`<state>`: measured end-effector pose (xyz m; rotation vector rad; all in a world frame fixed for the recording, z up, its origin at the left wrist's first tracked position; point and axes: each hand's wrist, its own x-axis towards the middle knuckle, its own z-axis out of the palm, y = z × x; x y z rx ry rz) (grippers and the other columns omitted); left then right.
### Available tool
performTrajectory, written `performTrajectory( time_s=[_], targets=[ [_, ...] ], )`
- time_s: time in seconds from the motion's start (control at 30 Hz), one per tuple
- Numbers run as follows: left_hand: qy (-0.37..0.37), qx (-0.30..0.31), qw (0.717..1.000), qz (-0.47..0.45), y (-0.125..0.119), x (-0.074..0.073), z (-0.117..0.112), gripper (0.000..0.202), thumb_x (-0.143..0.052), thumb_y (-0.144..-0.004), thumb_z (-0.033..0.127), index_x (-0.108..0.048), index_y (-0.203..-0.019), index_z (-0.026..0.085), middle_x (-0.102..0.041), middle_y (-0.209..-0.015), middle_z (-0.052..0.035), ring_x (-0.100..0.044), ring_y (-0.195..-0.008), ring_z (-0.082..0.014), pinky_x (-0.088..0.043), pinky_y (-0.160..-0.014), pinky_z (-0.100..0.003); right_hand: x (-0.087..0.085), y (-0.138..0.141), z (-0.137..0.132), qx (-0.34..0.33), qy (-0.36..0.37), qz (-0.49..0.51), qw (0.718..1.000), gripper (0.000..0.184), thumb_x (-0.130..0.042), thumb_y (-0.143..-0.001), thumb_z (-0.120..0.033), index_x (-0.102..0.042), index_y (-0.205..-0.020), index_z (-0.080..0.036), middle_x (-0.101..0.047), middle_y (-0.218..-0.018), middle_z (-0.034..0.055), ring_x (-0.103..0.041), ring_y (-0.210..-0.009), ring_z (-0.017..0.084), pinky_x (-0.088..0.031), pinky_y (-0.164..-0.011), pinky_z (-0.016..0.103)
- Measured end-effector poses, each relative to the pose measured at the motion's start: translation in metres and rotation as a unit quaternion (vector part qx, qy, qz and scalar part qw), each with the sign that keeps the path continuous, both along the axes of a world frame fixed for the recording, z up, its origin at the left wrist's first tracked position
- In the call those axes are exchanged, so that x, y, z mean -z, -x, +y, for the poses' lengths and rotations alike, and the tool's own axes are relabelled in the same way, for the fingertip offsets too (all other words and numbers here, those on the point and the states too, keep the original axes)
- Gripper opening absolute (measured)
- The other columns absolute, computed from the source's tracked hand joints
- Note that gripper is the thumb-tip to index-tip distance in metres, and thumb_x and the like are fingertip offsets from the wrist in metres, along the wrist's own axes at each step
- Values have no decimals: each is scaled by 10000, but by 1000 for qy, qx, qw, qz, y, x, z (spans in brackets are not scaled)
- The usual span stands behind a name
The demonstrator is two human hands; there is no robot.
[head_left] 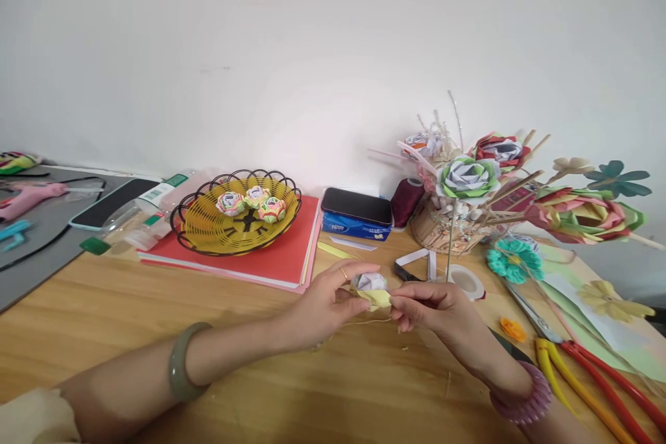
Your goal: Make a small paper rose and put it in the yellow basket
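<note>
A small paper flower [370, 282], white in its middle with pale yellow paper on the near side, is held just above the wooden table. My left hand [333, 298], wearing a ring, grips it from the left between thumb and fingers. From the right, my right hand [429, 305] pinches the end of the yellow paper [379, 299] at the flower's edge. A thin string lies on the table below the flower. White paper strips and a dark-handled tool [411, 269] lie just behind my right hand, beside a roll of white tape [465, 282].
A yellow woven basket [218, 241] holding 3 small paper flowers stands on red paper sheets [296, 250]. A phone [356, 205] rests on a blue tissue pack [354, 227]. Paper flowers on sticks fill a pot [437, 230] at right. Large scissors [556, 340] lie near right.
</note>
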<state>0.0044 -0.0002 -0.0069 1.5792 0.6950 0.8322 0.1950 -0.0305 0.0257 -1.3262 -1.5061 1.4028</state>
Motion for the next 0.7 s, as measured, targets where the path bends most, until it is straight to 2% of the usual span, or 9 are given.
performTrajectory(
  time_s=[0.27,0.6,0.7],
  targets=[
    [2,-5,1000,10,1,-3,0,422,-563,-746,129,-537,-1151,247,-504,-1156,-53,-498,-1064,-169,-468,-849,-299,3,2,0,19,24,8,999,207,-699,-672,-365,-698,-657,-159,-643,-594,-2,-567,-517,96,-473,-539,218],
    [0,3,1000,18,0,-7,-2,411,-564,-748,137,-540,-1151,218,-494,-1181,-70,-492,-1086,-172,-467,-846,-283,6,4,1,34,36,27,998,186,-766,-588,-314,-677,-627,-155,-599,-533,-32,-523,-502,82,-441,-528,205],
    [3,-1,1000,11,-1,-6,-1,405,-561,-753,141,-537,-1148,222,-497,-1177,-65,-500,-1071,-167,-473,-845,-286,6,2,2,20,36,33,999,202,-738,-629,-343,-688,-680,-154,-628,-579,-12,-540,-527,94,-453,-550,224]
  ],
)
